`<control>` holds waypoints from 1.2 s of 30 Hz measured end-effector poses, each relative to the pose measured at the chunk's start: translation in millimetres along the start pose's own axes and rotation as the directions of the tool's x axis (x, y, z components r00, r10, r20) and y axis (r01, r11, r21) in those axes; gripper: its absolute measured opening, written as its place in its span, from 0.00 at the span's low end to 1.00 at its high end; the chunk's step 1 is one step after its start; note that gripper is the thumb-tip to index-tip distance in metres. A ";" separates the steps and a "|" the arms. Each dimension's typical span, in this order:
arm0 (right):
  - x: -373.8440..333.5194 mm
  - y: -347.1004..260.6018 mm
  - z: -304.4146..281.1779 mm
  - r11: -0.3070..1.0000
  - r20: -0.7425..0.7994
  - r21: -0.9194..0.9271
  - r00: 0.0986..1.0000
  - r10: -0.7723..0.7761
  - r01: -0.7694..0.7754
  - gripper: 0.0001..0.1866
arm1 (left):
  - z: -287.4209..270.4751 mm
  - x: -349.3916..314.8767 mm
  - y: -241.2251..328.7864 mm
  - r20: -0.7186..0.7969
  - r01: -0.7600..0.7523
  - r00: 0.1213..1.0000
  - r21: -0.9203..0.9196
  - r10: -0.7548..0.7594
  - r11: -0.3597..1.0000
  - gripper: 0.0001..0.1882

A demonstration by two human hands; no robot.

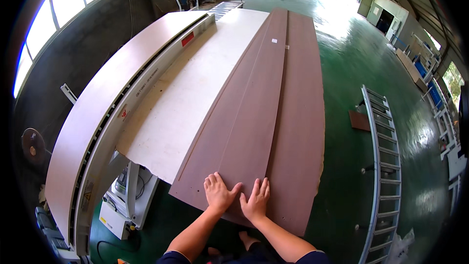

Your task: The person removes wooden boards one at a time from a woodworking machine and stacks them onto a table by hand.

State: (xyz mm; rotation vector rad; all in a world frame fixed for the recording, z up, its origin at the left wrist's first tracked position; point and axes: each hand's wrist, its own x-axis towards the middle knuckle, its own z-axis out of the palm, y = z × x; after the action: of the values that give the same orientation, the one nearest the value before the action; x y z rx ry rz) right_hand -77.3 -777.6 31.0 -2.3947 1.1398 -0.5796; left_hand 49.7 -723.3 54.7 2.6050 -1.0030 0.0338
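My left hand (pixel 220 193) lies flat near the close end of a long brown panel (pixel 234 132), fingers extended and thumb out to the right. Just right of it, my right hand (pixel 255 200) rests on the same brown surface, also open, its fingertips close to the panel's right edge. Neither hand is gripping anything. A second brown panel (pixel 300 132) runs alongside on the right, with a dark shadowed gap or step between the two. Both panels carry a small pale sticker toward the far end. Under them, a wide off-white board (pixel 181 93) shows on the left.
A long machine beam (pixel 132 98) with a pale panel (pixel 90 112) beyond it borders the board on the left. White machine parts (pixel 128 200) stand below. On the right, a metal roller conveyor (pixel 386 166) stands over green floor (pixel 342 58). Other machines occupy the far end.
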 end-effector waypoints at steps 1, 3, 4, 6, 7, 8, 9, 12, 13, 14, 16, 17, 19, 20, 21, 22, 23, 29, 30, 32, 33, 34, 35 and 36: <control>-9.0 5.3 -4.4 0.999 0.010 -0.008 0.999 -0.042 0.042 0.41 | -0.8 -1.5 7.3 0.018 0.025 1.000 -0.022 -0.025 0.999 0.49; -29.8 6.6 -9.5 0.992 0.034 -0.041 0.993 -0.116 0.117 0.41 | -1.2 -2.8 14.9 0.037 0.052 0.998 -0.045 -0.050 0.998 0.49; -42.3 5.2 -14.9 0.988 0.074 -0.055 0.987 -0.144 0.148 0.42 | 2.1 -2.8 15.9 0.028 0.030 0.999 -0.043 -0.028 0.999 0.49; -46.1 -3.2 -22.2 0.990 0.059 -0.041 0.989 -0.134 0.137 0.42 | 2.0 -6.9 12.6 0.027 0.013 1.000 -0.032 -0.012 0.999 0.48; -47.6 -3.6 -23.1 0.990 0.063 -0.039 0.989 -0.134 0.136 0.42 | 1.5 -5.7 13.2 0.012 0.004 1.000 -0.036 -0.003 0.999 0.48; -50.4 -7.1 -22.9 0.996 0.059 0.016 0.994 -0.094 0.093 0.42 | -1.4 -6.2 10.9 -0.001 -0.010 1.000 -0.038 0.010 0.999 0.48; -46.1 -4.1 -22.9 0.997 0.048 0.061 0.997 -0.059 0.056 0.42 | -0.8 -10.5 15.9 0.025 0.007 1.000 -0.071 -0.005 0.997 0.48; -58.6 7.2 -38.1 0.993 0.002 -0.024 0.993 0.115 -0.115 0.42 | 11.2 -41.2 40.5 0.104 0.010 0.995 -0.128 0.004 0.992 0.50; -68.6 17.3 -45.9 0.991 -0.026 -0.057 0.992 0.121 -0.123 0.43 | 13.1 -58.1 48.3 0.115 -0.021 0.993 -0.148 0.039 0.989 0.50; -80.2 31.2 -56.0 0.987 -0.054 -0.090 0.990 0.129 -0.133 0.43 | 15.7 -76.6 55.0 0.126 -0.053 0.989 -0.169 0.075 0.984 0.50; -103.7 55.0 -82.0 0.979 -0.074 -0.027 0.978 0.197 -0.200 0.44 | 12.3 -100.6 62.7 0.228 -0.081 0.962 -0.277 0.147 0.958 0.46; -120.3 65.8 -89.7 0.970 -0.094 -0.022 0.967 0.238 -0.241 0.45 | 4.7 -98.6 62.8 0.223 -0.161 0.949 -0.270 0.225 0.949 0.44; -146.9 71.2 -110.4 0.939 -0.169 -0.054 0.930 0.326 -0.339 0.44 | -1.6 -71.7 71.0 0.207 -0.252 0.922 -0.327 0.329 0.911 0.41; -151.4 56.9 -123.0 0.931 -0.177 -0.060 0.922 0.345 -0.360 0.44 | 3.7 -47.0 77.0 0.194 -0.262 0.915 -0.382 0.354 0.886 0.41; -153.5 35.3 -136.8 0.897 -0.147 -0.160 0.909 0.391 -0.412 0.39 | 21.5 -21.8 87.1 0.126 -0.327 0.906 -0.394 0.403 0.859 0.42; -153.3 21.1 -138.6 0.859 -0.111 -0.249 0.894 0.434 -0.448 0.34 | 38.5 -3.6 92.8 0.055 -0.386 0.896 -0.391 0.440 0.836 0.43; -164.4 22.3 -124.4 0.841 -0.001 -0.204 0.859 0.512 -0.501 0.46 | 39.3 3.9 92.2 0.158 -0.326 0.888 -0.447 0.432 0.833 0.45; -152.0 59.8 -129.2 0.818 -0.135 -0.233 0.851 0.508 -0.526 0.40 | 52.5 3.8 135.9 0.155 -0.416 0.845 -0.412 0.512 0.811 0.43; -151.6 68.3 -125.5 0.831 -0.108 -0.206 0.856 0.505 -0.516 0.42 | 55.9 9.9 142.3 0.124 -0.432 0.847 -0.405 0.516 0.806 0.43; -143.1 76.2 -122.5 0.857 -0.173 -0.253 0.893 0.416 -0.448 0.41 | 65.9 20.2 149.9 0.087 -0.456 0.843 -0.407 0.531 0.791 0.42; -136.9 77.3 -118.8 0.856 -0.183 -0.259 0.893 0.412 -0.448 0.41 | 69.1 27.9 151.9 0.095 -0.469 0.834 -0.399 0.544 0.788 0.42; -130.6 77.7 -116.2 0.856 -0.194 -0.265 0.894 0.404 -0.444 0.41 | 71.6 35.7 153.3 0.101 -0.480 0.826 -0.390 0.554 0.786 0.42; -124.2 77.7 -114.7 0.855 -0.194 -0.275 0.896 0.400 -0.441 0.40 | 74.2 43.6 154.9 0.115 -0.477 0.822 -0.396 0.558 0.784 0.42; -119.7 76.8 -112.5 0.858 -0.197 -0.280 0.900 0.388 -0.431 0.40 | 76.0 50.3 155.5 0.104 -0.475 0.826 -0.399 0.553 0.784 0.42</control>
State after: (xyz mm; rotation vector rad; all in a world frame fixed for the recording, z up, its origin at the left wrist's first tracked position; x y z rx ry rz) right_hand -253.8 -748.2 60.2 -2.2742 1.8690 -0.4406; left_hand -22.2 -887.9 39.1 1.9632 -1.6151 -0.2791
